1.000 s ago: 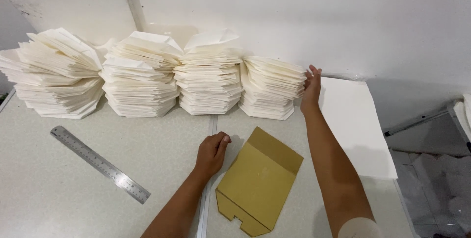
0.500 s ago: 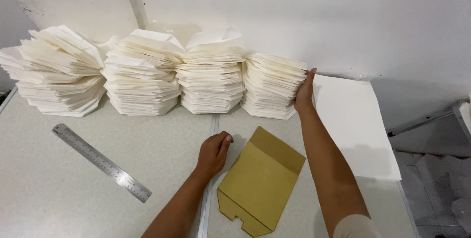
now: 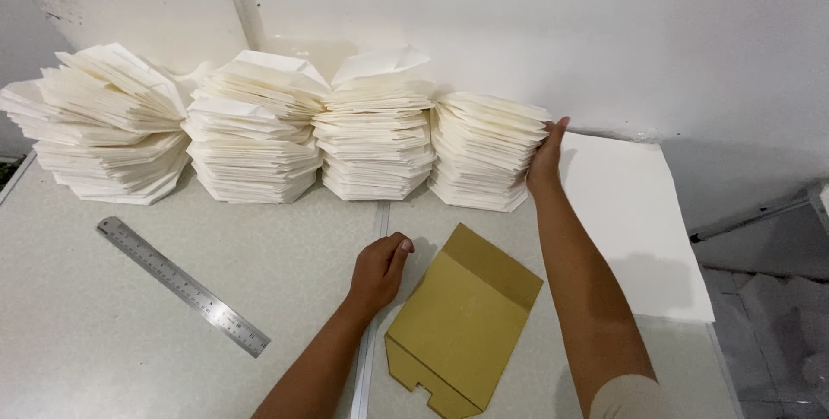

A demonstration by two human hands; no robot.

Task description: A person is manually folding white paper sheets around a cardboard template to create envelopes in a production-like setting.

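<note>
Just right of centre, the right hand (image 3: pixel 546 158) lies flat and open against the right side of the rightmost stack of folded white paper (image 3: pixel 485 151), fingers up along its edge, pressing rather than gripping. Lower and toward the middle of the frame, the left hand (image 3: pixel 380 270) rests on the worktop (image 3: pixel 104 341) with fingers curled loosely under, holding nothing, its fingertips just beside the upper left edge of a flat brown cardboard template (image 3: pixel 462 322).

Outward from the hands: three more white stacks (image 3: pixel 250 130) run leftward along the wall, each touching the next, the tall ones fanned and leaning at their tops. A large white sheet (image 3: pixel 630 212) lies at the right of the frame under the right forearm, reaching the worktop's edge. A steel ruler (image 3: pixel 181 285) lies diagonally at the lower left, well apart from both hands.

As a judgement, the risk sits in the stacks: they are loose and uneven, so a sideways push from the right hand could slide the top pieces off or tip one stack into its neighbour.

No containers show anywhere; everything lies bare on the worktop.
</note>
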